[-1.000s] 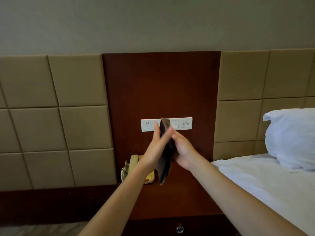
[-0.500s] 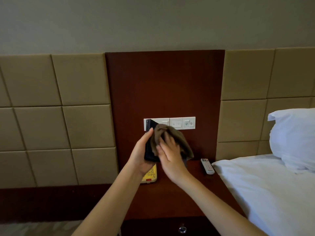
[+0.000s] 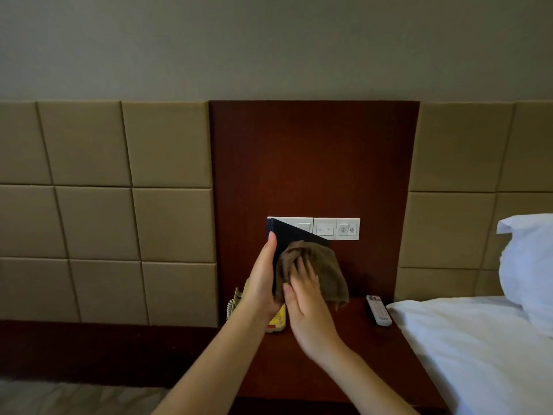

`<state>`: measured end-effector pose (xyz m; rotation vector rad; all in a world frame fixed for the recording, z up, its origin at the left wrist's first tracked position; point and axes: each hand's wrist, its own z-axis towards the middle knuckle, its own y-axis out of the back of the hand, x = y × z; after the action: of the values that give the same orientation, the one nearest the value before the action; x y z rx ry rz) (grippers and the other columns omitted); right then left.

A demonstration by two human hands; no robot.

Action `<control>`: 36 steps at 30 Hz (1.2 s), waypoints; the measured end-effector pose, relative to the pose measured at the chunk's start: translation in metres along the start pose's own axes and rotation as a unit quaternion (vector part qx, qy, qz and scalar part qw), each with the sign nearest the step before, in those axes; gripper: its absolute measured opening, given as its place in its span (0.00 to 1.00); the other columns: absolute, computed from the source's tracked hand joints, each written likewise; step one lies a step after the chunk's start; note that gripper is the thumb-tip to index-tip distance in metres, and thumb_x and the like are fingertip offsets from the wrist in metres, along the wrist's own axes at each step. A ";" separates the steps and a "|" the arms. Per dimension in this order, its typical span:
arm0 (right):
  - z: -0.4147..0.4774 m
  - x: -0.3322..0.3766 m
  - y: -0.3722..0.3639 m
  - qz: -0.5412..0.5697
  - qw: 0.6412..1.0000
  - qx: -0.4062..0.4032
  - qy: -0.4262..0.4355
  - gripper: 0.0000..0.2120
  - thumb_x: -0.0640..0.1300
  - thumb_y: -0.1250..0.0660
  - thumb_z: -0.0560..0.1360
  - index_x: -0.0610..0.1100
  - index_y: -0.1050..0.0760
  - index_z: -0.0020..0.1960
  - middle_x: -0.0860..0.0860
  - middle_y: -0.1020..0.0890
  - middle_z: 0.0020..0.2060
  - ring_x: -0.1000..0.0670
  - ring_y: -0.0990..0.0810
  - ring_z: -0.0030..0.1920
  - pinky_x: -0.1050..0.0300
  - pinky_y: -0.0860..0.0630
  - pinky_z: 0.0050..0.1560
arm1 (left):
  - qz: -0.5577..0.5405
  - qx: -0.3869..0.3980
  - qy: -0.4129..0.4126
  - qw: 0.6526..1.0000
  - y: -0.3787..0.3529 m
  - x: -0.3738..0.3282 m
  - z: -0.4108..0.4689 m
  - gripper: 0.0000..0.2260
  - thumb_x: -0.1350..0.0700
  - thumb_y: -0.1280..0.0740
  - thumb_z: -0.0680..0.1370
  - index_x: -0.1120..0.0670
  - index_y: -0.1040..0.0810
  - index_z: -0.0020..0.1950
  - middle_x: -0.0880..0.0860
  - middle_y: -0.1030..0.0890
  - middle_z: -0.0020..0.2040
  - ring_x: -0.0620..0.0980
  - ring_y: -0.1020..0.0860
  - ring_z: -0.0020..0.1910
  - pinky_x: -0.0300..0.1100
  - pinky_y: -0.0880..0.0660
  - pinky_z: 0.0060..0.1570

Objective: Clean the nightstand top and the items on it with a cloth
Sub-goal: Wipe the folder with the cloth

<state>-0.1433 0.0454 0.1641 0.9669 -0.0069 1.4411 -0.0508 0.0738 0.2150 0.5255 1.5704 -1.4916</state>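
A flat dark folder [image 3: 285, 236] is held upright above the dark wooden nightstand [image 3: 353, 363]. My left hand [image 3: 263, 280] grips its left edge, thumb along the side. My right hand [image 3: 308, 307] presses a brown cloth [image 3: 323, 268] flat against the folder's face, fingers spread on the cloth. A yellowish corded phone [image 3: 239, 298] sits on the nightstand behind my left hand, mostly hidden. A white remote control [image 3: 378, 310] lies at the nightstand's right edge.
A white switch and socket panel [image 3: 329, 229] is set in the wooden wall board behind the folder. A bed with white sheets [image 3: 478, 348] and a pillow [image 3: 529, 265] borders the nightstand on the right. Padded beige wall panels [image 3: 119, 223] run along the left.
The folder has turned from edge-on to face me. My right hand with the cloth has slid down and right across its face, and the view has shifted so the remote shows.
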 end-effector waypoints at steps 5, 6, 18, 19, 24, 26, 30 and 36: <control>0.021 -0.041 0.025 0.014 0.988 0.007 -0.153 0.23 0.51 0.53 0.83 0.51 0.52 0.77 0.53 0.55 0.78 0.53 0.59 0.77 0.54 0.58 0.76 | -0.005 0.007 0.000 1.000 0.006 0.003 -0.006 0.23 0.40 0.40 0.77 0.51 0.24 0.65 0.56 0.18 0.58 0.57 0.20 0.57 0.51 0.22 0.50; 0.025 -0.047 0.033 0.020 0.985 0.003 -0.173 0.24 0.49 0.53 0.83 0.48 0.50 0.78 0.51 0.53 0.78 0.52 0.57 0.77 0.53 0.57 0.76 | -0.001 0.012 0.001 1.000 0.006 0.004 -0.006 0.22 0.40 0.40 0.77 0.50 0.24 0.65 0.55 0.18 0.58 0.56 0.20 0.57 0.51 0.22 0.49; 0.030 0.007 0.000 -0.043 0.998 0.036 0.000 0.25 0.54 0.56 0.81 0.53 0.53 0.78 0.54 0.53 0.78 0.59 0.64 0.75 0.55 0.63 0.75 | -0.017 -0.001 0.005 1.000 0.004 0.000 0.003 0.25 0.39 0.43 0.78 0.58 0.20 0.57 0.59 0.17 0.53 0.56 0.19 0.54 0.48 0.24 0.52; 0.038 0.004 0.005 -0.032 0.999 0.022 -0.012 0.25 0.53 0.54 0.82 0.52 0.53 0.78 0.53 0.53 0.78 0.56 0.62 0.76 0.54 0.61 0.76 | 0.001 0.006 -0.002 1.000 0.003 0.001 0.001 0.24 0.40 0.42 0.78 0.57 0.20 0.59 0.58 0.17 0.55 0.56 0.19 0.55 0.48 0.24 0.52; 0.071 -0.027 0.040 0.016 0.992 -0.009 -0.126 0.24 0.51 0.54 0.83 0.48 0.51 0.78 0.50 0.51 0.78 0.50 0.56 0.77 0.51 0.57 0.77 | 0.083 0.036 -0.022 0.996 0.000 0.005 -0.009 0.21 0.42 0.38 0.76 0.50 0.24 0.65 0.56 0.19 0.59 0.56 0.21 0.58 0.52 0.22 0.53; 0.066 -0.030 0.039 -0.020 0.991 -0.009 -0.128 0.24 0.50 0.55 0.83 0.48 0.51 0.78 0.49 0.52 0.78 0.50 0.57 0.77 0.53 0.59 0.75 | 0.082 0.028 -0.016 0.996 -0.001 0.004 -0.009 0.21 0.41 0.38 0.76 0.50 0.25 0.65 0.55 0.19 0.60 0.56 0.21 0.59 0.53 0.24 0.57; 0.034 -0.006 0.000 -0.102 0.995 0.016 -0.013 0.25 0.52 0.57 0.82 0.50 0.54 0.78 0.51 0.54 0.78 0.53 0.61 0.77 0.53 0.62 0.75 | 0.047 0.002 -0.006 0.999 -0.001 0.000 -0.003 0.23 0.40 0.42 0.77 0.54 0.22 0.62 0.56 0.16 0.54 0.53 0.18 0.53 0.46 0.23 0.49; 0.033 -0.002 0.012 -0.061 0.997 0.039 0.031 0.21 0.56 0.56 0.81 0.65 0.61 0.71 0.66 0.59 0.71 0.67 0.67 0.72 0.63 0.67 0.71 | -0.012 -0.003 -0.007 1.000 0.008 0.001 -0.009 0.25 0.40 0.42 0.77 0.56 0.22 0.62 0.58 0.17 0.55 0.54 0.18 0.54 0.48 0.24 0.50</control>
<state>-0.1362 0.0234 0.1901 0.9701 0.1532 1.3657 -0.0480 0.0837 0.2088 0.4923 1.5746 -1.5054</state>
